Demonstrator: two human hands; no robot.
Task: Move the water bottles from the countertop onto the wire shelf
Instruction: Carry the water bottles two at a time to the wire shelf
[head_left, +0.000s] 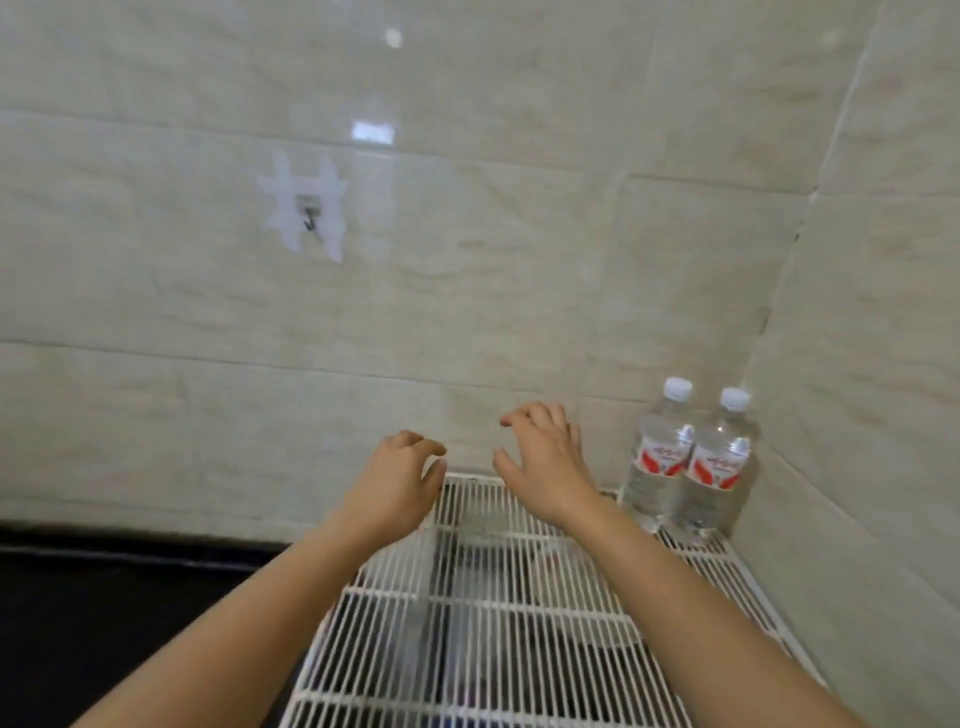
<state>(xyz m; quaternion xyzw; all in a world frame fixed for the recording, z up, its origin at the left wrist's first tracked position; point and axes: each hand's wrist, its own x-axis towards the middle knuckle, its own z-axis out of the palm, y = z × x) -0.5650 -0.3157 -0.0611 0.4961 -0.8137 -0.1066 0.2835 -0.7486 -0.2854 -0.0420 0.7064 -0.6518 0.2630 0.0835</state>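
Two water bottles (688, 457) stand upright, touching side by side, in the far right corner of the white wire shelf (493, 623) against the tiled wall (467, 260). The left hand (397, 480) and right hand (545, 457) hover above the shelf's far edge, fingers loosely curled apart, holding nothing.

Soft, even light – glare spots on the wall tiles (372, 131) – overall blur, edges bowed.
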